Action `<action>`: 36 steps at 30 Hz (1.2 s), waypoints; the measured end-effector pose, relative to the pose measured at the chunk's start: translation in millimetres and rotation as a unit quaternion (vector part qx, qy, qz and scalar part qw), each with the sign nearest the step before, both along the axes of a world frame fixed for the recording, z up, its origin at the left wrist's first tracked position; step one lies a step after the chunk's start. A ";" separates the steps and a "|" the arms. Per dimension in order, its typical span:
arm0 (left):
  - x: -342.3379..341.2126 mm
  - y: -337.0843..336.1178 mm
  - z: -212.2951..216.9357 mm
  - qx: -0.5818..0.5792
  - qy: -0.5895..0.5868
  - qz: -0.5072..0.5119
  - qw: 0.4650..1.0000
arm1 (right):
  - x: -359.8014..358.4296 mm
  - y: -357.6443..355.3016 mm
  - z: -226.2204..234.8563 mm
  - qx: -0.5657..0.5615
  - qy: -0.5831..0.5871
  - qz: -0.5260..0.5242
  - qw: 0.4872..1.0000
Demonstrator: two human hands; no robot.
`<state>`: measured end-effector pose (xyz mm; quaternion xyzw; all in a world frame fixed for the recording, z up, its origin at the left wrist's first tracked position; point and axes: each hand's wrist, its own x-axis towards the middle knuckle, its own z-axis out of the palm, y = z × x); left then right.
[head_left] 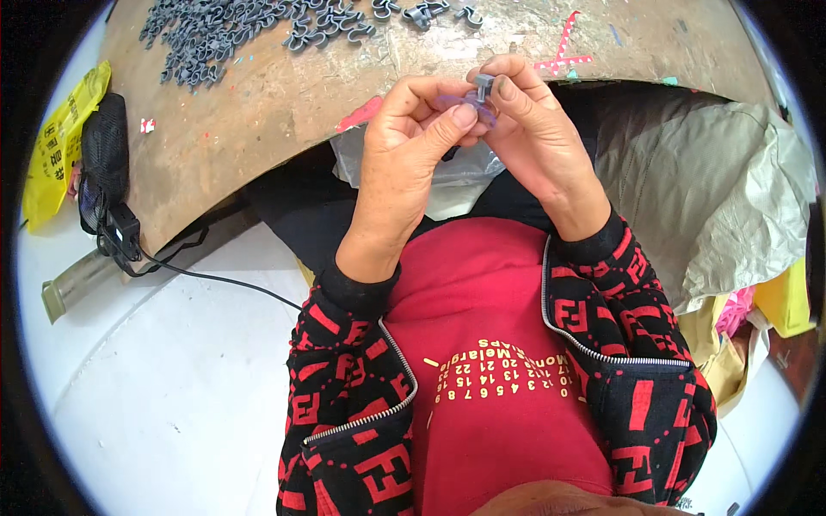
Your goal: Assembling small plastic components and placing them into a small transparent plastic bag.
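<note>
Both of my hands meet just above the near edge of the table. My left hand (417,129) is closed, thumb and fingers pinching a small see-through purple piece (487,114) that is mostly hidden by the fingertips. Between the thumb and forefinger of my right hand (538,120) is a small grey plastic clip (483,84), touching or very close to the purple piece. Whether the two are joined, I cannot tell. Farther off lies a loose pile of similar grey clips (206,43) at the table's far left, with a few strays (469,16) to its right.
The worn brown table (258,116) curves across the top, with red dotted tape (564,43) stuck on it. A yellow bag (64,146), a black mesh pouch (105,150) and a black cable (224,279) are at the left. Greyish cloth (714,189) hangs at the right.
</note>
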<state>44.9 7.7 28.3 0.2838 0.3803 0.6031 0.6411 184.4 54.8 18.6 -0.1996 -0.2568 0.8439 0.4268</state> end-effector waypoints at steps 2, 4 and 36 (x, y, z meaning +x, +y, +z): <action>0.7 -1.2 1.2 0.010 0.011 0.005 1.000 | 0.0 -3.1 -4.5 0.023 -0.023 -0.016 0.999; -1.2 -2.9 0.2 0.021 0.022 0.011 0.999 | 0.4 -5.2 -6.7 0.045 -0.045 -0.030 0.997; -5.2 -16.5 2.5 0.075 0.249 -0.033 0.965 | 20.3 -10.4 22.9 0.360 -0.293 -0.009 0.886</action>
